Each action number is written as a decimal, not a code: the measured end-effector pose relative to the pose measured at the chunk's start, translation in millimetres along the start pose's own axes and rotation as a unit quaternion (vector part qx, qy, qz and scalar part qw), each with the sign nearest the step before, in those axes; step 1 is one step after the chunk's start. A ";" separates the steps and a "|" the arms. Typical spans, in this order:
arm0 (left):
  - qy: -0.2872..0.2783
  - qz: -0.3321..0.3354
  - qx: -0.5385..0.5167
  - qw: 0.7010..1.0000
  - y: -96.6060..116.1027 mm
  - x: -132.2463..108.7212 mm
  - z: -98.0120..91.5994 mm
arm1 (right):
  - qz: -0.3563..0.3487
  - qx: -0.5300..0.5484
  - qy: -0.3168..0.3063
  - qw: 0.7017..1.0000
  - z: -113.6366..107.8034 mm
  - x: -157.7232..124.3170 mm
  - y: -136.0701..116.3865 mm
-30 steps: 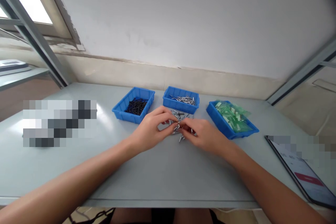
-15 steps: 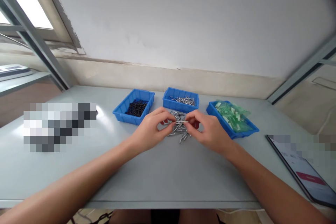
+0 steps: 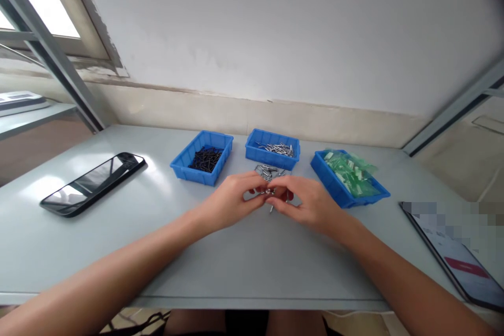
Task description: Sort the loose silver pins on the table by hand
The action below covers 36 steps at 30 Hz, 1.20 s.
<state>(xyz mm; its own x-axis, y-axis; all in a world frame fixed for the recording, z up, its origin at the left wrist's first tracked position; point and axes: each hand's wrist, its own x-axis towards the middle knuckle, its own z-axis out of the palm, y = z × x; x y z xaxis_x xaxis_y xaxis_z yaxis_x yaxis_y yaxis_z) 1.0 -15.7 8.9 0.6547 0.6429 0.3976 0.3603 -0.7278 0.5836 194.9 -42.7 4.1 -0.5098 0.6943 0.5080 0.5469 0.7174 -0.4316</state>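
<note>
A loose pile of silver screws (image 3: pixel 269 170) lies on the grey table (image 3: pixel 244 257) in front of the middle blue tray. My left hand (image 3: pixel 232 200) and my right hand (image 3: pixel 305 200) meet over the near side of the pile, fingertips pinched together on a few of the silver screws. Both hands are closed and touch each other at the fingertips. Part of the pile is hidden under my fingers.
Three blue trays stand at the back: the left tray (image 3: pixel 202 157) holds black screws, the middle tray (image 3: pixel 272 149) silver screws, the right tray (image 3: pixel 348 178) green plastic bags. A black phone (image 3: pixel 93 184) lies at the left, a tablet (image 3: pixel 459 257) at the right edge.
My hands have drawn closer together and nearer to me; the screw held stretched between both hands half a second ago is now hidden in the pinched fingers.
</note>
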 end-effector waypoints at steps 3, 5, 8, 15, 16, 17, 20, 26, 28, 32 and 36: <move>0.055 -0.010 -0.039 0.998 -1.1 2.1 -0.6 | 0.048 0.005 0.034 0.998 -0.5 0.8 1.5; 0.079 -0.022 -0.082 0.993 -1.7 2.6 -0.3 | 0.066 -0.004 0.029 0.997 -0.3 2.0 2.8; 0.063 -0.043 -0.155 0.985 -0.6 2.5 -0.6 | 0.053 -0.027 0.001 0.998 0.3 3.7 4.5; 0.056 -0.102 -0.174 0.978 -0.1 4.0 -6.6 | 0.022 -0.037 0.028 0.999 -6.3 4.2 5.2; 0.059 -0.107 -0.166 0.979 -1.0 4.4 -6.8 | 0.017 -0.035 0.031 0.999 -7.5 4.3 4.9; 0.061 -0.108 -0.157 0.980 -1.8 4.8 -6.8 | 0.013 -0.035 0.031 0.999 -8.4 4.4 4.6; 0.053 -0.103 -0.130 0.985 -2.7 5.2 -5.5 | 0.008 -0.035 0.030 0.999 -9.1 4.7 3.6; 0.007 -0.081 -0.082 0.993 -2.3 3.1 -2.6 | -0.004 -0.047 0.020 0.999 -4.5 4.7 5.5; -0.003 -0.084 -0.068 0.994 -3.4 2.4 -2.5 | -0.017 -0.052 0.018 0.998 -2.4 5.0 7.1; -0.004 -0.077 -0.033 0.996 -6.7 0.8 -4.2 | -0.019 -0.059 0.010 0.998 0.6 6.6 9.0; -0.001 -0.078 -0.011 0.997 -8.6 -0.7 -6.5 | -0.012 -0.064 0.018 0.998 1.3 8.6 8.8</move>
<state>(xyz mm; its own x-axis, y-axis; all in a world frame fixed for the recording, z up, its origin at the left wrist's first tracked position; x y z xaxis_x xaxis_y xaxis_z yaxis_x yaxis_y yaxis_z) -6.8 -8.3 8.3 0.5936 0.7470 0.2993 0.4433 -0.6139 0.6532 194.5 -30.4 3.7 -0.5016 0.6728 0.5438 0.6164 0.7190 -0.3210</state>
